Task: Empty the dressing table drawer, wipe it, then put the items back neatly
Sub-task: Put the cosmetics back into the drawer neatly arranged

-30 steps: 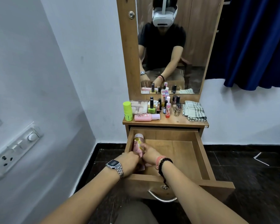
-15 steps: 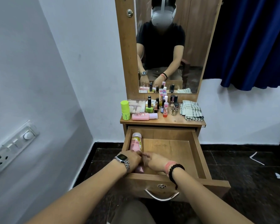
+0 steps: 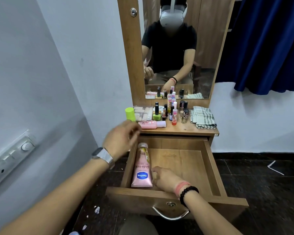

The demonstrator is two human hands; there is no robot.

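Vaseline lotion tube [image 3: 142,168] lies flat along the left wall of the open drawer [image 3: 212,168], cap to the back. Our right hand [image 3: 165,178], loosely open and holding nothing, touches its side. Left hand [image 3: 121,141] is blurred, raised toward the tabletop, seemingly empty. Risk: reaching for the pink bottle [image 3: 151,124] we clip the green bottle [image 3: 130,114] or topple the nail polish cluster [image 3: 170,111].

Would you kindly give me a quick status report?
Left hand raised, empty. Right hand open beside lotion tube in drawer. Other bottles wait on top.
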